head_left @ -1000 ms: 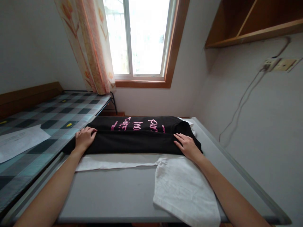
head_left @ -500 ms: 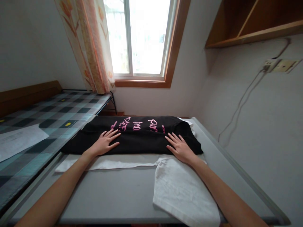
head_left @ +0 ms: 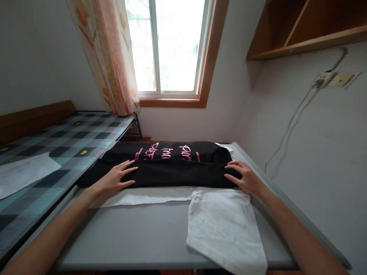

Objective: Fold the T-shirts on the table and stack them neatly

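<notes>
Garment [head_left: 177, 173] is lying under my wide-spread left hand [head_left: 114, 178]; my right hand [head_left: 246, 177], loosely open, is now curving farther out along it.

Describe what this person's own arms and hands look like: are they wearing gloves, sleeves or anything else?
Both the left hand and the right hand are gloveless, with slender fingers and no ring that I can see. The left forearm and right forearm show no sleeve, watch or bracelet. Any nail polish is too small to tell.
</notes>
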{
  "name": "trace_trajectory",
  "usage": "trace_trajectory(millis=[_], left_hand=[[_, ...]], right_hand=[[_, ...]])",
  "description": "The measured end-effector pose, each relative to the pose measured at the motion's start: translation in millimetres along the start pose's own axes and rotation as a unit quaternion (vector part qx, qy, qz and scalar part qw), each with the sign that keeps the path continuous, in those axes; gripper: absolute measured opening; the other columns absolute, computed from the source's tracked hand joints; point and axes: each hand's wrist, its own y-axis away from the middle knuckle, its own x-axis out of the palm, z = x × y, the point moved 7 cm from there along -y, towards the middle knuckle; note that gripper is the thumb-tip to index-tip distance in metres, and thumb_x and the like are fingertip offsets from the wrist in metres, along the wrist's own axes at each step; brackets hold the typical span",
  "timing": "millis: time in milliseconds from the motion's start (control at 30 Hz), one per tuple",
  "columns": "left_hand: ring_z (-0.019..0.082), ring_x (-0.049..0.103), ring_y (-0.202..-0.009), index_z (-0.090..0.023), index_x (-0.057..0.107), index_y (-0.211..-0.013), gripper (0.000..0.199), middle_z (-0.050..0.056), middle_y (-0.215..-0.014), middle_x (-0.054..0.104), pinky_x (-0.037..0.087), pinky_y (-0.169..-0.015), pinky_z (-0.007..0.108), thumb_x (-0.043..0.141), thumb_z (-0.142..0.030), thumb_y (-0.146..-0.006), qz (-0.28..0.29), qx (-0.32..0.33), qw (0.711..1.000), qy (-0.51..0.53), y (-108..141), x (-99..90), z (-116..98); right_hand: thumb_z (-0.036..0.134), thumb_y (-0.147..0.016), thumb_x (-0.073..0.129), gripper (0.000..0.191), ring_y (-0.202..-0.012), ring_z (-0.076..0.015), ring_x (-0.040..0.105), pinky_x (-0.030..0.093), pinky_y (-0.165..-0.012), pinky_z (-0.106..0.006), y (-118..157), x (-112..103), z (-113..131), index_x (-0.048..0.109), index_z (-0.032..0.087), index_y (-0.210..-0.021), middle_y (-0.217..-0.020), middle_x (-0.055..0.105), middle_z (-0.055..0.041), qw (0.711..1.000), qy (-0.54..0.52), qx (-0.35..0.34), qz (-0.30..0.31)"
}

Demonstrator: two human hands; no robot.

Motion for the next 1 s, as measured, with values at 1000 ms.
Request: trace_trajectory(millis=[1000], left_hand=[[0.023, 0.060, -0.089, -0.030, 0.071, -0.078, 0.022, 0.002, -0.090, 0.070, 0.045, -0.092, 0.038, 0.052, -0.035, -0.070, -0.025, -0.159, 0.985, -0.067, 100.7, -70.4, 104.7]], right_hand=[[0.016, -0.083, 0.054, 0.025, -0.074, -0.0183, 0.062, 0.041, -0.069, -0.032, 24.3, -43.6, 5.8, 0.075, 0.027, -0.090, -0.081, 0.069, -0.0040, 0.970, 0.186, -0.122, 0.103]])
